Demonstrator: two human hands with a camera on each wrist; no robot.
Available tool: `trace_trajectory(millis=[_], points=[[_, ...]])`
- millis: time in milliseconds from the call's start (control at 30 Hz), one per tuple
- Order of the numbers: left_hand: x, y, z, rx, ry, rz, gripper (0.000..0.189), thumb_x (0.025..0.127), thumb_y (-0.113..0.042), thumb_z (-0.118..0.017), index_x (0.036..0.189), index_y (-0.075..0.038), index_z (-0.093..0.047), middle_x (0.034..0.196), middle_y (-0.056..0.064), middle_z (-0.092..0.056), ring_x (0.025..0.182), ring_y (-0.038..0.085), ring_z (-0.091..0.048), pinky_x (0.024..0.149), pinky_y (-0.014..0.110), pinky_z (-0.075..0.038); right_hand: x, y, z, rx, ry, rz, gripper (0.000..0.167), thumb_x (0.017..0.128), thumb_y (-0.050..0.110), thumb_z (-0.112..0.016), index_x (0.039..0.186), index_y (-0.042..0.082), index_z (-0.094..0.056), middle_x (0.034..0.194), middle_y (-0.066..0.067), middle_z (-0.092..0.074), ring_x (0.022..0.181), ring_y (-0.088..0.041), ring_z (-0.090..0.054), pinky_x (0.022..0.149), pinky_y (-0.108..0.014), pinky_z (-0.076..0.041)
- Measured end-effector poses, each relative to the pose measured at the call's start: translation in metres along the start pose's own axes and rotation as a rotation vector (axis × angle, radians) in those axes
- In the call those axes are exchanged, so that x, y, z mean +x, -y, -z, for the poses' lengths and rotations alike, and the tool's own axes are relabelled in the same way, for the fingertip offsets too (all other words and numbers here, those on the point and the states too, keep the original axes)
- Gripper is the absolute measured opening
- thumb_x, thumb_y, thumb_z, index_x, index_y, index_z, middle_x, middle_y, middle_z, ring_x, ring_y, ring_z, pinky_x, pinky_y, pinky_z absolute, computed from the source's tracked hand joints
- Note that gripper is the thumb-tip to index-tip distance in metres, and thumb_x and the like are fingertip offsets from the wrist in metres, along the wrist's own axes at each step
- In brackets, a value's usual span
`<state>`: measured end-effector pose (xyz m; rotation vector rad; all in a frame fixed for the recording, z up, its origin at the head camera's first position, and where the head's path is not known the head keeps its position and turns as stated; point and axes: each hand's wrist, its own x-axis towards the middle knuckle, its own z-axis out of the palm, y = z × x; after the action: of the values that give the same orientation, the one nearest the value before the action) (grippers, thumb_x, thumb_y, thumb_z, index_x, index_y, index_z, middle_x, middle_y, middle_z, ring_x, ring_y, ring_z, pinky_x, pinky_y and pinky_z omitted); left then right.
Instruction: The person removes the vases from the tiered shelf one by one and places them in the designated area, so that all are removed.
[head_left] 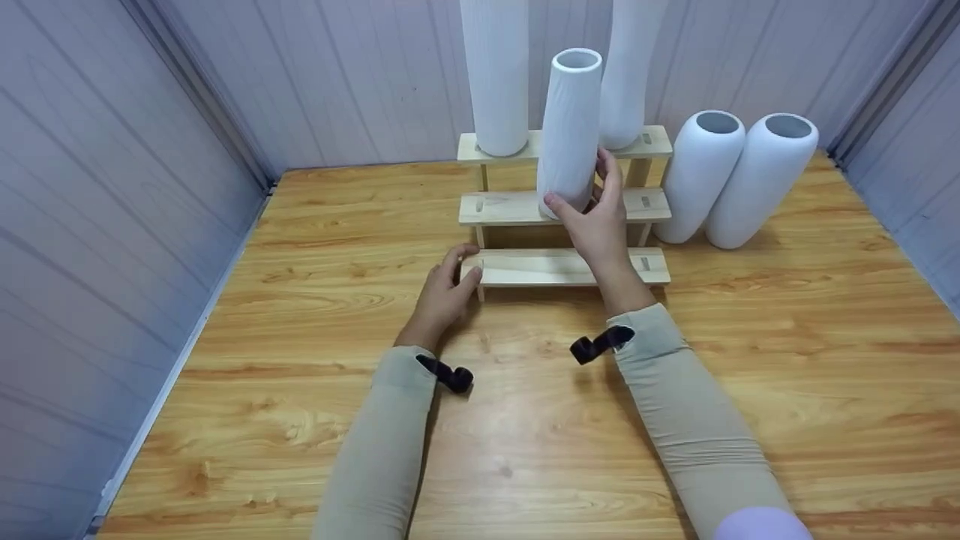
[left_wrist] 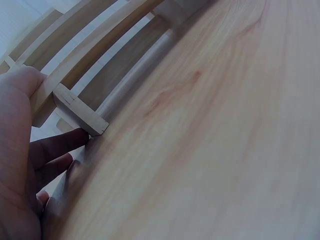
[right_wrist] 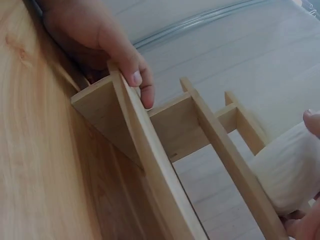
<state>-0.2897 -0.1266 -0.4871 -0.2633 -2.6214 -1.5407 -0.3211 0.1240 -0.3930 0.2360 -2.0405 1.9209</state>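
My right hand (head_left: 602, 225) grips a white ceramic vase (head_left: 570, 131) low on its body, thumb at the front and fingers round the right side. The vase's base is at the middle step of a three-step wooden display rack (head_left: 540, 268), and it leans slightly. My left hand (head_left: 442, 296) holds the left end of the lowest step. In the right wrist view, the left thumb (right_wrist: 134, 75) lies over that board's edge. Beneath the step, other left fingers (left_wrist: 60, 145) reach around the rack's leg in the left wrist view.
Two tall white vases, one straight (head_left: 499, 82) and one curvier (head_left: 626, 82), stand on the top step. Two more rounded vases (head_left: 701, 176) (head_left: 761, 180) lean together at the rack's right end. Panelled walls (head_left: 337, 82) border the wood-grain table (head_left: 337, 300).
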Motion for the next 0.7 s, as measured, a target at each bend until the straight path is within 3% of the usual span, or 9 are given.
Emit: trace_trajectory(millis=[33, 233, 400, 700], points=[[0.000, 0.000, 0.000, -0.005, 0.001, -0.002, 0.034, 0.103, -0.031, -0.057, 0.136, -0.026, -0.055, 0.105, 0.011, -0.061, 0.099, 0.028, -0.051, 0.097, 0.044, -0.041, 0.000, -0.001, 0.000, -0.021, -0.002, 0.003, 0.096, 0.083, 0.026, -0.084, 0.158, 0.017, -0.024, 0.159, -0.006, -0.032, 0.138, -0.025, -0.044, 0.112, -0.043, -0.039], [0.000, -0.001, -0.002, 0.005, -0.012, 0.006, 0.035, 0.102, -0.032, -0.058, 0.136, -0.026, -0.056, 0.136, 0.005, -0.059, 0.119, 0.025, -0.052, 0.108, 0.045, -0.037, 0.002, -0.001, 0.002, -0.095, -0.018, 0.012, 0.092, 0.084, 0.025, -0.084, 0.157, 0.017, -0.028, 0.155, -0.008, -0.038, 0.135, -0.027, -0.047, 0.111, -0.043, -0.040], [0.001, -0.001, -0.001, 0.024, -0.009, 0.005, 0.036, 0.102, -0.032, -0.058, 0.137, -0.025, -0.056, 0.138, 0.004, -0.059, 0.123, 0.026, -0.053, 0.110, 0.045, -0.036, 0.002, 0.009, 0.006, -0.175, -0.015, -0.026, 0.098, 0.081, 0.022, -0.086, 0.158, 0.020, -0.025, 0.152, -0.008, -0.041, 0.130, -0.027, -0.051, 0.108, -0.043, -0.043], [0.000, 0.000, 0.001, 0.034, -0.009, 0.009, 0.037, 0.102, -0.033, -0.057, 0.138, -0.024, -0.055, 0.144, 0.002, -0.055, 0.132, 0.026, -0.048, 0.112, 0.047, -0.033, 0.002, 0.029, 0.015, -0.352, 0.047, -0.109, 0.105, 0.079, 0.027, -0.087, 0.160, 0.025, -0.020, 0.154, -0.006, -0.038, 0.134, -0.026, -0.045, 0.109, -0.047, -0.041]])
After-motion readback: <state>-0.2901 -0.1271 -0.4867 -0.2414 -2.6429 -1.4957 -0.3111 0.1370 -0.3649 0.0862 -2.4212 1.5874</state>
